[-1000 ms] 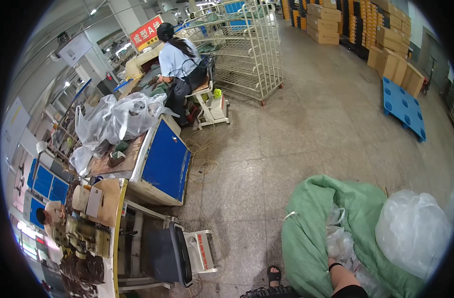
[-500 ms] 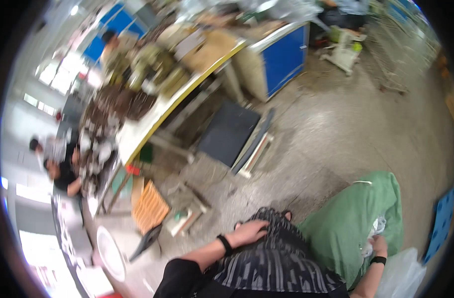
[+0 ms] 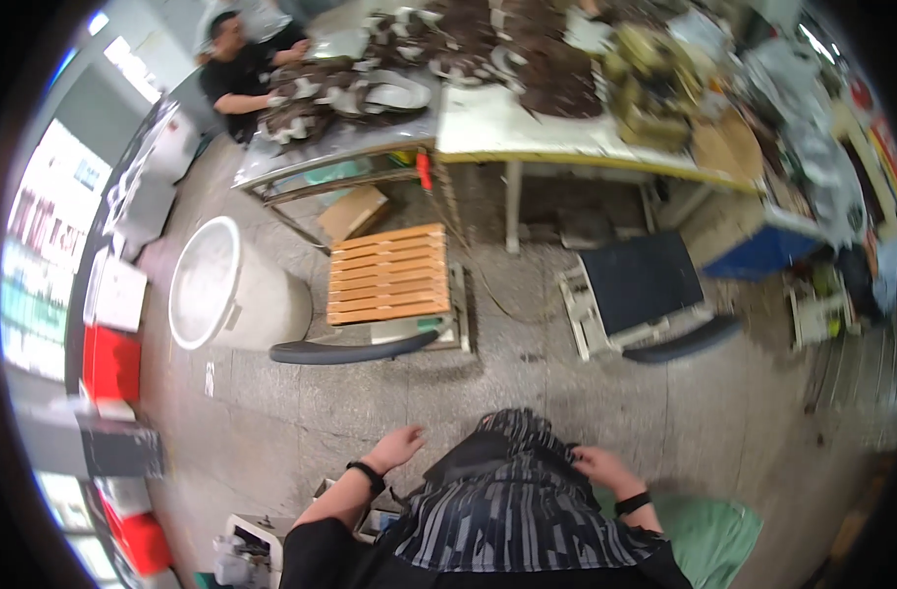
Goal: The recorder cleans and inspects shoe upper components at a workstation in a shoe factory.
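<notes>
Below your head, at the lower edge of the view, your left hand (image 3: 397, 447) hung free over the grey stone floor (image 3: 566, 393), fingers loosely spread and holding nothing. Your right hand (image 3: 599, 468) lay against the dark striped garment (image 3: 512, 501) at your waist, fingers curled at its edge; whether they pinched the cloth could not be told. Each wrist carried a black band. A green sack (image 3: 708, 535) lay on the floor just beside your right forearm. Ahead of you stood a slatted wooden platform (image 3: 387, 273), with a white round tub (image 3: 222, 285) to its left and a black-topped platform scale (image 3: 637, 287) to its right. Beyond them, a long workbench (image 3: 527, 123) bore heaps of dark parts. A person in a black shirt (image 3: 237, 64) worked at its far left end.
</notes>
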`<move>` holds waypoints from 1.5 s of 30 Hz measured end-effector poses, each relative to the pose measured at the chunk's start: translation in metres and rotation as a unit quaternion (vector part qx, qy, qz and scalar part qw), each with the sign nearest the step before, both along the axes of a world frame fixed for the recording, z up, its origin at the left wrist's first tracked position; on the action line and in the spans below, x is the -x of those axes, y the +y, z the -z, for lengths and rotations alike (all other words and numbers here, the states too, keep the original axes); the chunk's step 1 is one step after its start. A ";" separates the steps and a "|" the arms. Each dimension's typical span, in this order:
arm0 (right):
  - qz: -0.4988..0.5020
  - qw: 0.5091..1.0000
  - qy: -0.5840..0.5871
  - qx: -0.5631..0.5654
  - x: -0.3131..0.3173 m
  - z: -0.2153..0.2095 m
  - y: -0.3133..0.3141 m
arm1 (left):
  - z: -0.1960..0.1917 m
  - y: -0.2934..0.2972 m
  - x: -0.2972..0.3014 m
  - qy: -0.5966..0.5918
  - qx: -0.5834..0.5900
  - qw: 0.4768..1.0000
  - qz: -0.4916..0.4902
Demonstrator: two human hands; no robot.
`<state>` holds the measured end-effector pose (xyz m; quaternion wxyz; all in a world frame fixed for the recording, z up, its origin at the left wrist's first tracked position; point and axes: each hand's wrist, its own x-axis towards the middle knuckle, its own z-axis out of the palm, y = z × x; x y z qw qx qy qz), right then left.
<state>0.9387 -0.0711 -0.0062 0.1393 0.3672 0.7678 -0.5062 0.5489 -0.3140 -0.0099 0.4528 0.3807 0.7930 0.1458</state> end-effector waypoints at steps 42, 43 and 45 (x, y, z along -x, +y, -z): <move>0.010 0.893 0.067 -0.446 0.552 -0.066 -0.168 | 0.011 -0.364 0.455 -0.191 -0.102 0.835 -0.506; 0.019 0.890 0.084 -0.448 0.558 -0.068 -0.168 | 0.009 -0.347 0.466 -0.211 -0.099 0.846 -0.480; 0.019 0.896 0.073 -0.437 0.567 -0.077 -0.167 | 0.018 -0.324 0.484 -0.233 -0.099 0.868 -0.426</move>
